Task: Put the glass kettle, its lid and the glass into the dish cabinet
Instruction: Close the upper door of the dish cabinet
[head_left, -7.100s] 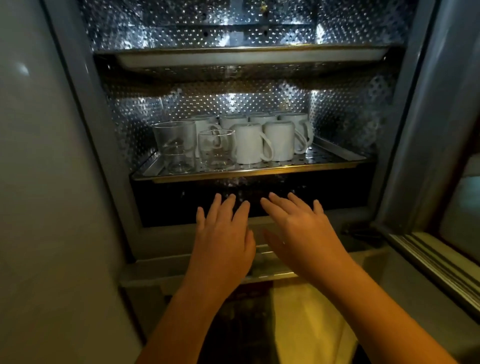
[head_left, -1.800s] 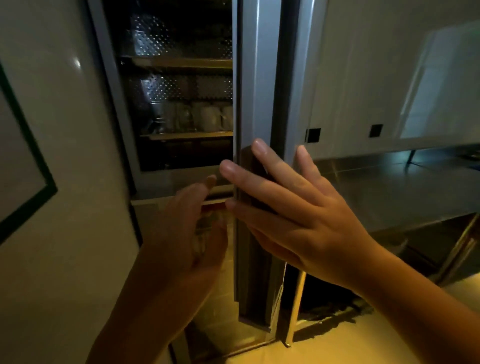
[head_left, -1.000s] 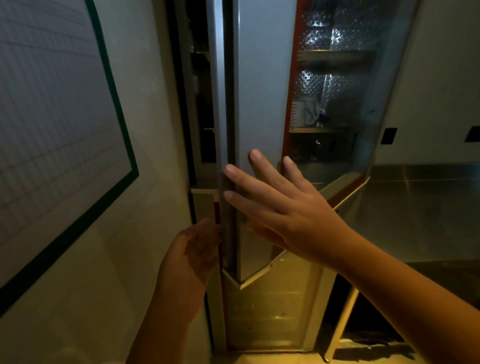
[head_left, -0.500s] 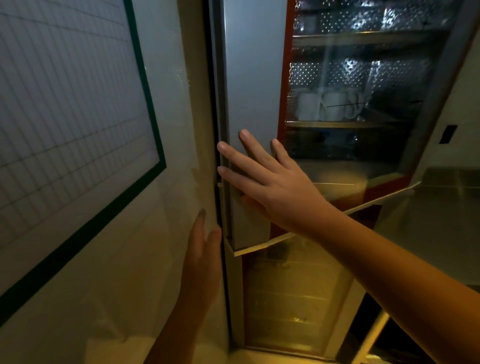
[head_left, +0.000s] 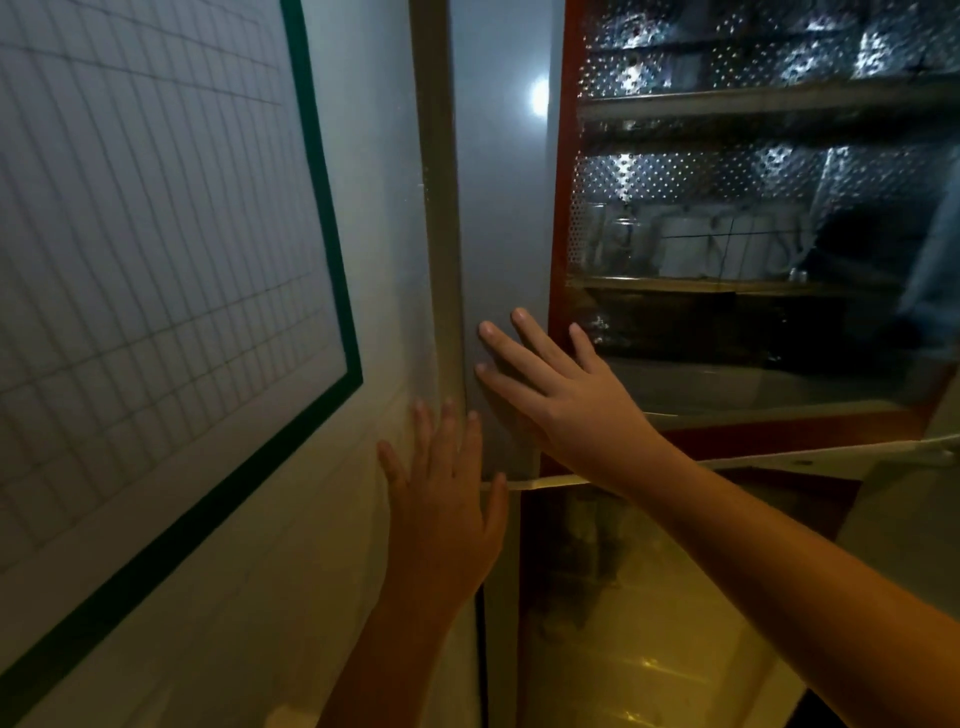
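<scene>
The dish cabinet's door (head_left: 498, 208) stands swung to, its grey frame edge against the cabinet side. My right hand (head_left: 561, 395) presses flat on that grey frame with straight fingers. My left hand (head_left: 441, 499) lies flat and spread just below and to the left, at the seam between door and wall panel. Through the door's glass pane (head_left: 753, 338) I see glassware (head_left: 618, 244) and white mugs (head_left: 691, 244) standing on a metal shelf (head_left: 727, 285), blurred by reflections. The kettle and its lid cannot be made out.
A white gridded board with a green border (head_left: 156, 234) hangs on the wall at left. A lower glass door (head_left: 649, 597) glows yellow below the upper door. A grey counter surface (head_left: 909, 519) shows at the right edge.
The door has swung the rest of the way shut under my right hand. My left hand has risen from the wall panel to the door seam, fingers spread.
</scene>
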